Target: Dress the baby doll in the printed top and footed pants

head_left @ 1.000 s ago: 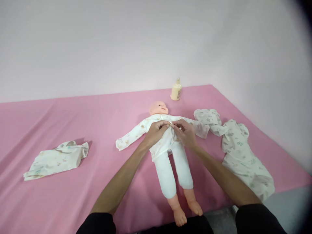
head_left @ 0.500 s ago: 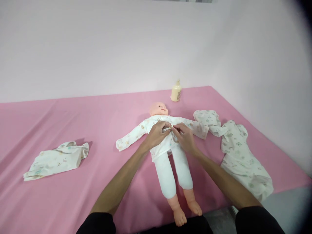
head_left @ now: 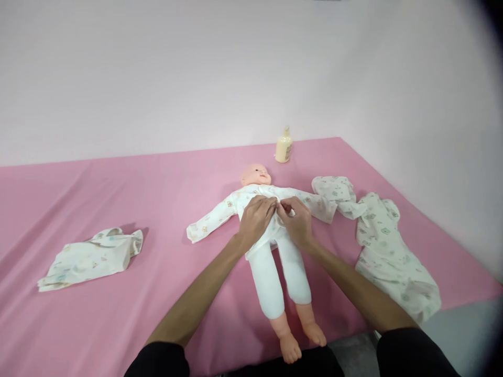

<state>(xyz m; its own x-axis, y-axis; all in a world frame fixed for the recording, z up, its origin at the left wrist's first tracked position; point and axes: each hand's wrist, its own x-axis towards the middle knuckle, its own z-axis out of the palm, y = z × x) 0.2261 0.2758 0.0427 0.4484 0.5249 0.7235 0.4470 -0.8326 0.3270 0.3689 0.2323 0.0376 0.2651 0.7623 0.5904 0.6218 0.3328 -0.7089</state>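
A baby doll [head_left: 271, 280] lies on its back, feet toward me, in a white printed long-sleeved shirt [head_left: 216, 217]. Over the doll's chest, my left hand [head_left: 255, 219] has its fingers closed on the shirt's front edge. My right hand [head_left: 296, 220] pinches the same front from the other side, fingertips almost touching the left ones. Whatever small fastening lies between the fingertips is hidden. The doll's sleeves stretch out to both sides, and its lower legs and feet are bare.
A pink sheet [head_left: 165, 193] covers the table, with walls behind and to the right. A cream pump bottle [head_left: 283, 147] stands beyond the doll's head. Printed baby clothes [head_left: 393, 256] lie at the right, touching its sleeve; another folded garment [head_left: 90, 259] lies at the left.
My left hand has turned over slightly, its back now covering more of the shirt front, and its fingers have drawn closer together. The right hand stays pinching at nearly the same spot.
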